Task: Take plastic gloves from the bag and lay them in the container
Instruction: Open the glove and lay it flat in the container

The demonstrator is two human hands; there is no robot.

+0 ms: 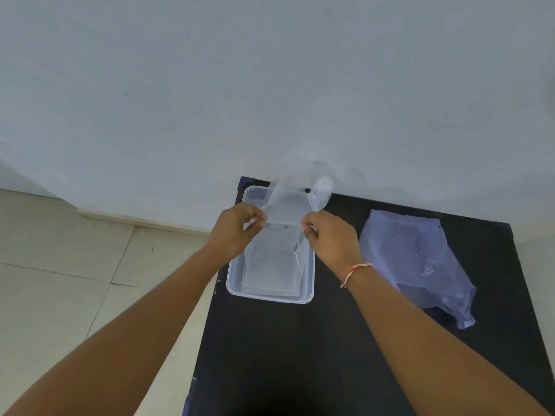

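The wall point(270, 85) fills the upper half of the view; a tiled floor point(60, 280) lies at lower left. The dark surface point(285, 355) occupies the lower right, its far edge against the wall.

Both forearms extend forward from the bottom corners and converge above the container point(237, 283). The container is clear, rectangular and open-topped, resting on the far left part of the surface with its long axis running away from the person. At least one flat clear sheet appears to lie on its floor; what it is cannot be told.

The bag point(420, 259) is pale blue, translucent and crumpled, lying flat on the surface to the right of the container and apart from it.

The left hand point(235, 228) is held knuckles-up, its grip pinching the near left corner of the glove point(288, 202). The right hand point(332, 237), wearing a red-and-white thread band point(356, 273) at the wrist, mirrors this pose, its grip pinching the near right corner.

The glove is thin, clear plastic, stretched taut between the two grips above the far half of the container. Its long axis points away from the person towards the wall, with the far end rising and curling over to the right. Individual glove fingers cannot be distinguished.
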